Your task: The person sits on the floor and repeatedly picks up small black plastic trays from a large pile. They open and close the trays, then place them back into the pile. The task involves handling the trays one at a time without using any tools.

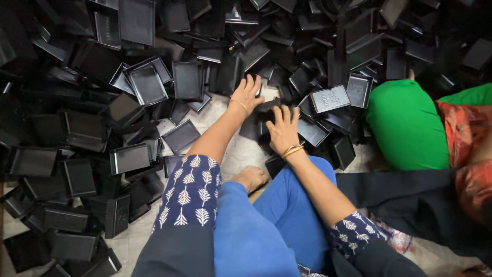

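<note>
Huge heap of black plastic trays [128,110] covers the floor [233,154] around a seated person; those lying face-up look empty. Left hand [247,93] lies spread, palm down, on a tray at the heap's edge. Right hand [283,129], fingers extended, presses the small dark tray stack [262,128] near the knee. Best square the edges before lifting.

- Black trays [147,83]: plastic, smooth, with a dull sheen; they pile from nine to three o'clock.
- Floor [233,154]: pale, matt, slightly rough.
- Blue trousers [256,231]: matt woven cloth.
- Bangles [293,151]: thin shiny yellow metal.
- Green cloth [405,123] at three o'clock: smooth, matt.
</note>
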